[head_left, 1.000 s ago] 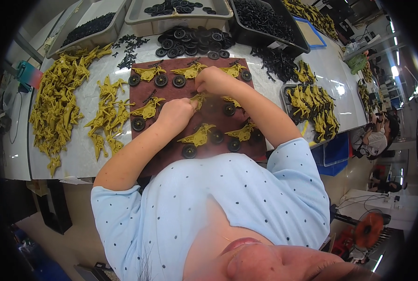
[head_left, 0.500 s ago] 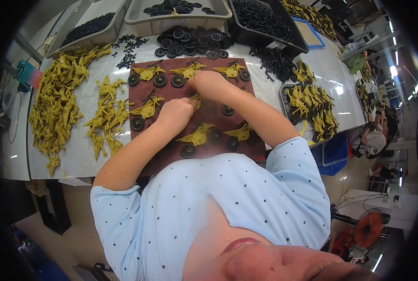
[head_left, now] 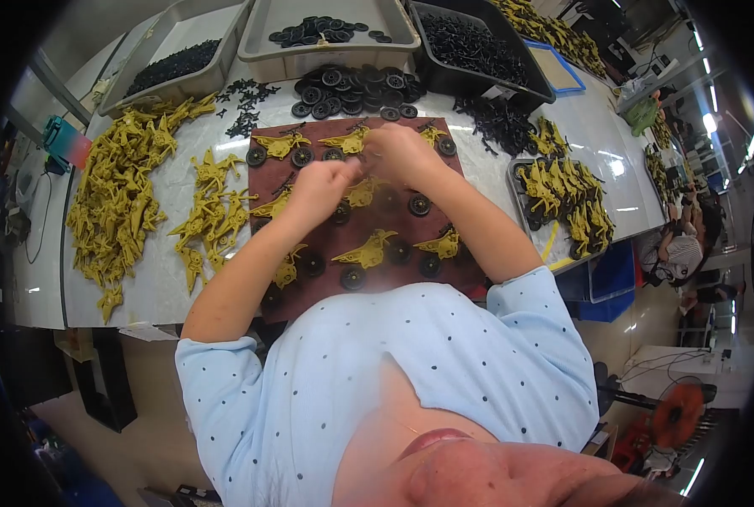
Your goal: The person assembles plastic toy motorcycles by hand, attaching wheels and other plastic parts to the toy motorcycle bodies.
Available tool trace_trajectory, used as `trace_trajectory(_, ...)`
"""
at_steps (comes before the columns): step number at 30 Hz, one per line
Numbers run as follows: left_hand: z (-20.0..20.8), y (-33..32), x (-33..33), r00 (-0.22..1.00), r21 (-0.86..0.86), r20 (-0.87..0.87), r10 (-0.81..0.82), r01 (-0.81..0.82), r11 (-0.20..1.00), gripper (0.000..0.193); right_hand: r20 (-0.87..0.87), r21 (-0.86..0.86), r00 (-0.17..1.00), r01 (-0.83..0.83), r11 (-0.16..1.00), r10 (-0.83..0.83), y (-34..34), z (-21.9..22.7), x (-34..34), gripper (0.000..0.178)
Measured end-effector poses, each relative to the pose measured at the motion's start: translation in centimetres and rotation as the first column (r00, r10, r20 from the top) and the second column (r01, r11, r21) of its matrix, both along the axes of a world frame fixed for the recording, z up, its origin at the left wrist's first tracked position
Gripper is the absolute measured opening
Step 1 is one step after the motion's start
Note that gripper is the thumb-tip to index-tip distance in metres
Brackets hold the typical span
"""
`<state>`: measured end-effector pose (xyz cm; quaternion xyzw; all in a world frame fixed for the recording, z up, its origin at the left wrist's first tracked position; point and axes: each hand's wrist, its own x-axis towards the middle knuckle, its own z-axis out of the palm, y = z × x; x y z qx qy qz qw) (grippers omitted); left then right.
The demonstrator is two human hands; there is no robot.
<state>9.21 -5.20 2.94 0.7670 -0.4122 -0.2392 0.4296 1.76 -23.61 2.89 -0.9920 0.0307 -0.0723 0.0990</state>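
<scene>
Maroon mat (head_left: 267, 179), laid on the pale surface (head_left: 157, 287), and over its middle the person's two hands come almost together. From where I stand, the left hand (head_left: 322, 190) has its fingers drawn in close, and the right hand (head_left: 400, 155) bends its fingers down beside them; whatever they may be pinching is too small and hidden for me to tell. One yellow toy-bike body (head_left: 360, 193) lies at the mat's centre, just below those hands. More yellow bodies (head_left: 367, 251) sit in rows toward the mat's far and near edges, black wheels (head_left: 353, 277) beside them. Left of the mat there's a loose cluster of yellow parts (head_left: 208, 203), then a much bigger yellow heap (head_left: 119, 194) farther out. Beyond the mat's far edge lies a pile of black wheels (head_left: 360, 89), with a grey tub (head_left: 326, 52) of wheels behind it. Past the mat's far right corner I see scattered black pieces (head_left: 495, 122) and a black tub (head_left: 478, 82), and right of the mat a tray (head_left: 516, 186) crowded with yellow-and-black bikes (head_left: 563, 186).
</scene>
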Motion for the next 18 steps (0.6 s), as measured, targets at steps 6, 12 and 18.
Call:
trace_trajectory(6,2.1,0.3,1.3,0.292,-0.257,-0.938,-0.188,-0.219,0.941,0.053,0.279,0.520,0.960,-0.177,0.835,0.030,6.3,4.2,-1.6,0.026)
trace_trajectory(12,2.2,0.9,1.8,0.265,-0.209,-0.955,-0.131,-0.293,0.933,0.055,0.199,0.462,0.978,-0.152,0.874,0.066,7.1,4.4,-0.8,0.017)
trace_trajectory(18,0.3,1.8,3.1,0.229,-0.289,-0.944,-0.239,-0.218,0.932,0.049,0.004,0.820,0.999,0.018,0.571,-0.037,7.2,5.9,0.0,0.019)
